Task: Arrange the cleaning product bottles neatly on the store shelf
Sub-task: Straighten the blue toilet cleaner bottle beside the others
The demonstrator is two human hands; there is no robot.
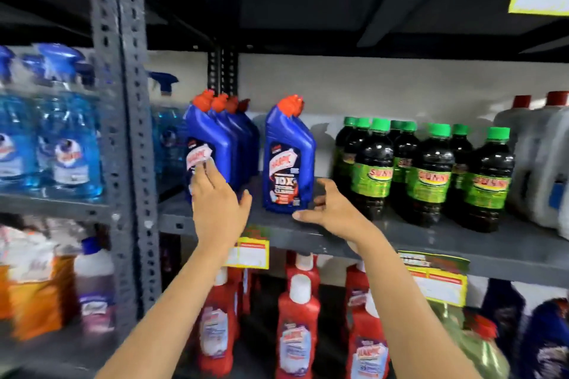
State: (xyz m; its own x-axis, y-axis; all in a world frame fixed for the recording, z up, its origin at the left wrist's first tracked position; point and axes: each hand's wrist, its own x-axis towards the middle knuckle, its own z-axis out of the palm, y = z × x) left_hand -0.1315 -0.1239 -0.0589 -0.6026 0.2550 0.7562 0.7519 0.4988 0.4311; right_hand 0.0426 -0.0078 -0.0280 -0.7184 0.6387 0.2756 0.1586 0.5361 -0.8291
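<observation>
A single blue bottle with a red cap (289, 160) stands upright near the front of the grey shelf (400, 243). To its left, a row of matching blue bottles (215, 144) runs back into the shelf. My left hand (218, 203) is raised in front of that row, fingertips touching the front bottle's label, fingers apart. My right hand (332, 209) rests at the shelf edge just right of the single bottle's base, fingers spread, not gripping it.
Dark bottles with green caps (431, 175) crowd the shelf to the right, and white jugs (542, 163) stand beyond them. Blue spray bottles (61, 144) fill the left bay behind a grey upright post (123, 101). Red bottles (298, 317) stand on the shelf below.
</observation>
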